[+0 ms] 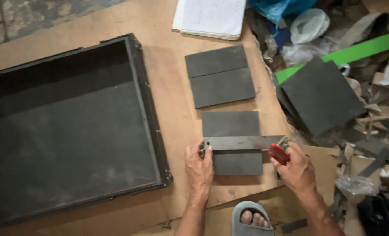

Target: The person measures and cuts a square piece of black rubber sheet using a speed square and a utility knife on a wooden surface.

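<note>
A dark grey foam sheet (pixel 232 124) lies on the brown cardboard (pixel 172 100) in front of me. Across its middle rests a metal straightedge (pixel 242 142). My left hand (pixel 199 164) presses down on the straightedge's left end with the fingers spread over it. My right hand (pixel 296 168) is closed around a red-handled cutter (pixel 279 154) at the straightedge's right end, at the sheet's right edge. The blade itself is too small to make out.
Two cut grey foam pieces (pixel 220 75) lie side by side farther back. A large open black case (pixel 67 126) fills the left. A bigger foam slab (pixel 321 96), a green strip (pixel 356 51), a notebook (pixel 209 17) and scraps crowd the right. My sandalled foot (pixel 250 219) is at the bottom.
</note>
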